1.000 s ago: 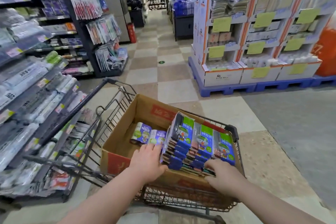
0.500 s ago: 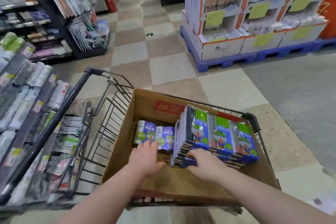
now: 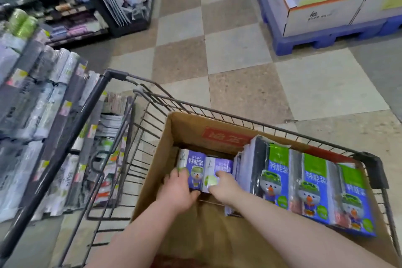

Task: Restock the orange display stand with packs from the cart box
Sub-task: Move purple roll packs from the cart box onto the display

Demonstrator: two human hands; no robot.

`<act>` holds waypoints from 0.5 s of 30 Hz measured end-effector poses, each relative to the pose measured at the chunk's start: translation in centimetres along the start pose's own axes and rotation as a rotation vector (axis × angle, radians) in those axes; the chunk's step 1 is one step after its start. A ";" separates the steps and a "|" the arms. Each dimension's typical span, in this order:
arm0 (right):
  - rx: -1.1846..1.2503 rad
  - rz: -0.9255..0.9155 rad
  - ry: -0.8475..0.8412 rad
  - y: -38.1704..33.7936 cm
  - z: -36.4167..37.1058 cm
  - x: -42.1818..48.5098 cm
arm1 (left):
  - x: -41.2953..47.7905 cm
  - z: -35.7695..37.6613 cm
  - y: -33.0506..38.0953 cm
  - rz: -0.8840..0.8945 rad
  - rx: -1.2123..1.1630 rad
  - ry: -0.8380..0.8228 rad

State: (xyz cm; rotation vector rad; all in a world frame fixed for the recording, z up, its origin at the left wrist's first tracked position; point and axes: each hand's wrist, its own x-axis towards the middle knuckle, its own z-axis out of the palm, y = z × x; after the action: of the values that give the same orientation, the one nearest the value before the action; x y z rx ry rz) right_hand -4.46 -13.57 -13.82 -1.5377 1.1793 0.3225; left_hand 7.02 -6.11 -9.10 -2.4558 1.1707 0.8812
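Two purple packs (image 3: 192, 164) low in the cart box (image 3: 187, 129) are gripped by the left hand (image 3: 178, 190) and right hand (image 3: 226, 188); a stack of packs (image 3: 315, 191) is seen alongside; the orange display stand (image 3: 304, 17) is well apart; most restocking is judged outstanding.

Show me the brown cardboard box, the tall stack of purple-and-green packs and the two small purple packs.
brown cardboard box (image 3: 188, 129): head view, inner far wall.
tall stack of purple-and-green packs (image 3: 313, 183): head view, middle pack's printed front.
two small purple packs (image 3: 193, 163): head view, left pack's printed face.
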 end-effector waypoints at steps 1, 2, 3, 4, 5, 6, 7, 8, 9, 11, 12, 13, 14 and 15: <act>0.023 0.035 0.005 -0.2 0.2 0.9 | 0.7 0.0 0.1 -0.024 -0.028 -0.012; 0.041 0.072 0.012 -0.4 0.4 1.8 | 1.4 0.0 0.1 -0.049 -0.057 -0.021; 0.059 0.101 0.023 -0.4 0.6 2.6 | 2.2 0.1 0.0 -0.073 -0.094 -0.032; 0.084 0.130 0.033 -0.3 0.7 3.3 | 2.9 0.1 0.0 -0.097 -0.143 -0.042; 0.112 0.154 0.042 -0.2 0.8 3.9 | 3.6 0.2 -0.1 -0.124 -0.200 -0.053; 0.144 0.176 0.048 0.0 0.9 4.4 | 4.3 0.3 -0.1 -0.152 -0.256 -0.061; 0.172 0.192 0.053 0.2 1.0 4.9 | 4.9 0.4 -0.1 -0.182 -0.312 -0.068; 0.194 0.206 0.055 0.3 1.1 5.2 | 5.4 0.4 -0.1 -0.212 -0.375 -0.069; 0.207 0.215 0.060 0.4 1.2 5.6 | 5.9 0.5 0.0 -0.244 -0.442 -0.066; 0.227 0.241 0.067 0.3 1.6 5.9 | 6.7 0.6 0.4 -0.305 -0.543 -0.058; 0.231 0.257 0.069 0.3 1.7 6.0 | 7.0 0.6 0.5 -0.335 -0.568 -0.052; 0.230 0.270 0.074 0.2 1.8 6.0 | 7.2 0.6 0.6 -0.361 -0.583 -0.047; 0.227 0.278 0.080 0.3 1.8 6.0 | 7.5 0.7 0.6 -0.386 -0.591 -0.040; 0.224 0.279 0.086 0.4 1.7 6.0 | 7.8 0.8 0.5 -0.411 -0.604 -0.025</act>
State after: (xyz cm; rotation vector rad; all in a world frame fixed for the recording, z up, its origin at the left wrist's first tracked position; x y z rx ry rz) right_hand -1.30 -15.05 -19.03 -1.2043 1.4504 0.2995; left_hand 10.07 -10.71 -14.64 -2.9709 0.3776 1.2588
